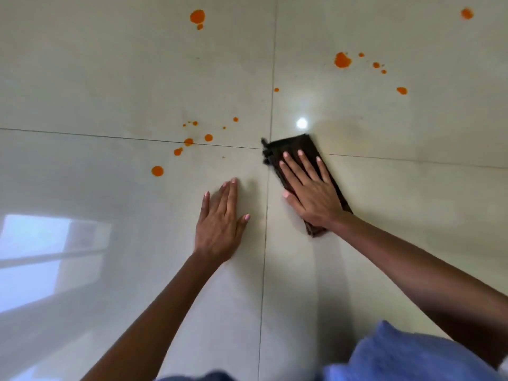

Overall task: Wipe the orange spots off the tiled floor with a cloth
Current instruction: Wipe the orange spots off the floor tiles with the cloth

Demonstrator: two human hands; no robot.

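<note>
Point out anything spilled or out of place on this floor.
Orange splatter stands out on the pale tiled floor: a cluster left of the dark cloth along the grout line, a trail beyond the cloth to the right, a pair at the top, one lone spot far top right. Nothing else looks odd.

Floor tiles [110, 78] pale beige, glossy, with thin dark grout lines; spots [342, 60] bright orange, scattered in clusters; folded cloth [295, 145] dark brown; garment [398, 353] at lower edge light blue.
</note>
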